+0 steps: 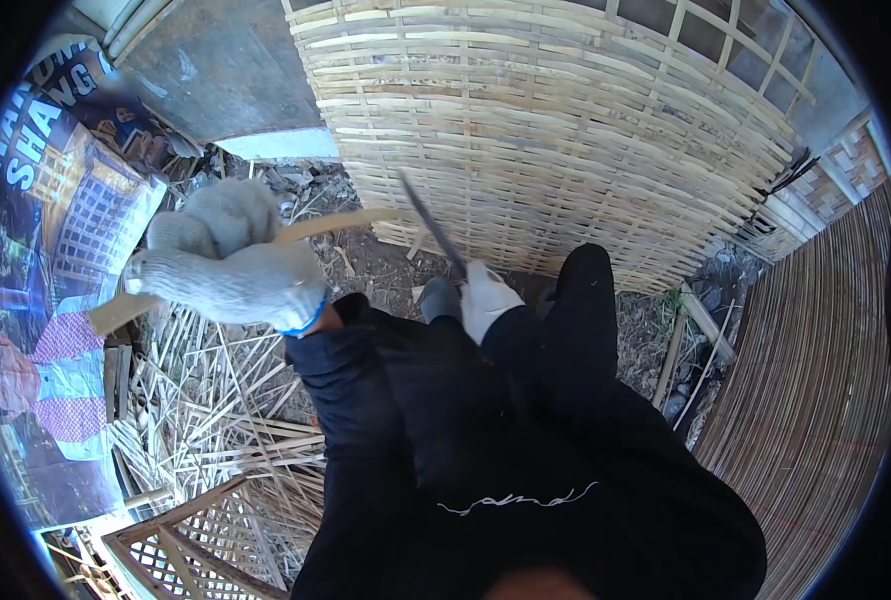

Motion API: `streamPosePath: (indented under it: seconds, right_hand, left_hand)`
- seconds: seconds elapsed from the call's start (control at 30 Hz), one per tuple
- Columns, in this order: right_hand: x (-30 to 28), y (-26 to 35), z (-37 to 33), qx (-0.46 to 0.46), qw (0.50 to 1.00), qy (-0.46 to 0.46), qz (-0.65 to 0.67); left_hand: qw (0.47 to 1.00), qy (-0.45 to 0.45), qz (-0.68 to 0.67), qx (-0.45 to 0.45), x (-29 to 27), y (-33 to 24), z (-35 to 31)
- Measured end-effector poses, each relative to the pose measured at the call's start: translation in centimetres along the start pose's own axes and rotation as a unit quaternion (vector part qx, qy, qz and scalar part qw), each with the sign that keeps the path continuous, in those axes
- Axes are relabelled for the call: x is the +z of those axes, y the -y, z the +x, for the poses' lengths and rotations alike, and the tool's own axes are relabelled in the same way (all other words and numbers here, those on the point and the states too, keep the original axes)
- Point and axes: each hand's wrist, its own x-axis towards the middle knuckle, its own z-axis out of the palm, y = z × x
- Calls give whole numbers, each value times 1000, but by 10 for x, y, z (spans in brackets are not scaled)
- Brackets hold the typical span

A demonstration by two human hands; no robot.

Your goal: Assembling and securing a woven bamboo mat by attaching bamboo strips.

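Nearest is the person's black clothing (556, 440), crossed at the waist by a wavy white cord (516, 502). Between the dark-clad legs sits the right hand (488, 300) in a white glove, its fingers closed around a knife with a long, narrow, dark blade (428, 222), which points up and to the left. The left hand (231, 285), in a pale grey knitted glove with a blue cuff, has its fingers closed on a flat, pale tan bamboo strip (338, 223). The strip lies slantwise through that grip, one end toward the lower left, the other near the knife's tip. Just beyond the left glove is a rounded grey mass (228, 215); what it is cannot be told.

Below lies brown, debris-strewn earth (351, 262), with a tangled heap of thin, straw-coloured bamboo slivers (216, 390) at the left. A brown wood-framed lattice panel (171, 560) stands at the lower left, and a blue-and-purple printed banner (66, 490) drapes the left side. At the right curves a brown mat of fine slats (796, 400). Farther off, a broad, cream-coloured woven bamboo panel (556, 130) leans across the top, beside a worn grey board (226, 70).
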Motion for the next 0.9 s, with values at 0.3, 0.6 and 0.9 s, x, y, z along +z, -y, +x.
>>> streamPosePath:
  seconds: [0.3, 0.6, 0.9]
  right_hand:
    - [-3, 82, -19, -96, 944, -117, 295]
    - [31, -76, -30, 12, 990, -18, 141]
    - [-115, -120, -106, 346, 747, -317, 471]
  left_hand:
    - [999, -9, 46, -20, -23, -29, 19]
    - [985, 51, 166, 1, -56, -60, 38]
    - [981, -30, 190, 33, -82, -26, 39]
